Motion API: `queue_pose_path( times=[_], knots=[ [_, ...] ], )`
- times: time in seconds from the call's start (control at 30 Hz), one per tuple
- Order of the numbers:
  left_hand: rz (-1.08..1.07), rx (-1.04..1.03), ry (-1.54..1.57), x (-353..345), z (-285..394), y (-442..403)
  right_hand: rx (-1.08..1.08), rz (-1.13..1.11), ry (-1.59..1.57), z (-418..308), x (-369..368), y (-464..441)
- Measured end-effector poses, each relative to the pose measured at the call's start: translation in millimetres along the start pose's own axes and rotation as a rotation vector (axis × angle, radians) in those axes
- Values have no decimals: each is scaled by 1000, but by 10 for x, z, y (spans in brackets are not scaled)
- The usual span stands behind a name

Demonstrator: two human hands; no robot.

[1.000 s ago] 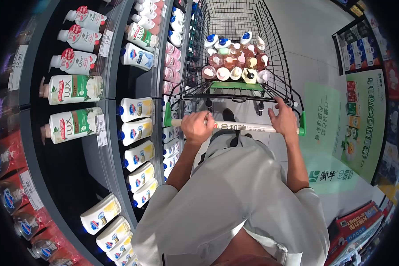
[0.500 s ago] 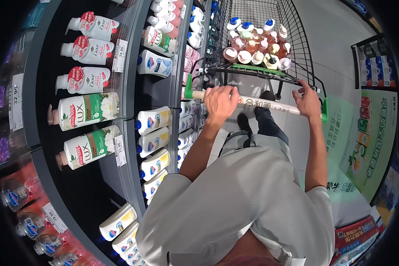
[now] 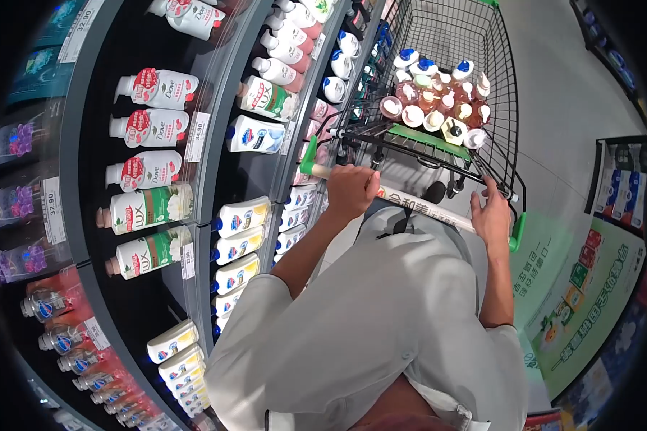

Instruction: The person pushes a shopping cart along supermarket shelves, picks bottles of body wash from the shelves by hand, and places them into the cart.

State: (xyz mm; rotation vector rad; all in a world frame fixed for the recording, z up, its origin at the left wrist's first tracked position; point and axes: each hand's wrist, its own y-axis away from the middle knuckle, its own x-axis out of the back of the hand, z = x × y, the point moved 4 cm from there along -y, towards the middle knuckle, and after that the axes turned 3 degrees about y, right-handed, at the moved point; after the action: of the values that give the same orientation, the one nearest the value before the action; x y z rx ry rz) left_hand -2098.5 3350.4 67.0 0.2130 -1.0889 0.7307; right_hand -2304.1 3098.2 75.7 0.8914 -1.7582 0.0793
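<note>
My left hand (image 3: 352, 192) is closed round the left part of the shopping cart handle (image 3: 424, 207), a pale bar with printed lettering and green ends. At the handle's right end rests the heel of my right hand (image 3: 490, 215); its thumb and fingers reach forward past the bar, apart and loosely bent. In front of both hands is the black wire shopping cart (image 3: 438, 32). Pump bottles (image 3: 431, 100) stand grouped in its near part, several with white pumps and amber or pink bodies, some with blue tops.
Shelves on my left hold white Dove bottles (image 3: 158, 128), green-and-white LUX bottles (image 3: 151, 208), and white bottles with blue caps (image 3: 241, 244). Clear bottles (image 3: 65, 337) with red-orange labels stand lower left. To the right are a green promotional board (image 3: 589, 302) and boxed goods (image 3: 622, 190). Grey floor (image 3: 546, 79) runs beside the cart.
The view has shifted along the shelves and turned a little, so shelf goods sit elsewhere in it. Cart and bottles appear slightly farther right. Both hands stay at the handle.
</note>
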Motion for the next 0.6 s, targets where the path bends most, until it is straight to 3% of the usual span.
queue_pose_path(
  times=[0.17, 0.2, 0.27, 0.37, 0.43, 0.5, 0.6],
  knots=[
    [-9, 209, 221, 338, -229, -561, 47, 7, 13, 96, -14, -132],
    [362, -6, 386, 332, -514, -751, 56, -6, 16, 72, -2, -150],
    [219, 452, 173, 860, -661, -1440, 41, -10, 22, 32, 23, -176],
    [459, 440, -74, 934, -1612, -2224, -10, -63, 5, 73, 18, -216],
    [471, 783, -119, 888, -2177, -2599, -41, -89, -4, 57, 21, -236],
    [330, 942, -163, 844, -2549, -2784, -58, -82, -12, 56, -7, -261],
    [347, 892, -359, 752, -2735, -2848, -83, -74, -8, 45, 41, -248]
  ],
)
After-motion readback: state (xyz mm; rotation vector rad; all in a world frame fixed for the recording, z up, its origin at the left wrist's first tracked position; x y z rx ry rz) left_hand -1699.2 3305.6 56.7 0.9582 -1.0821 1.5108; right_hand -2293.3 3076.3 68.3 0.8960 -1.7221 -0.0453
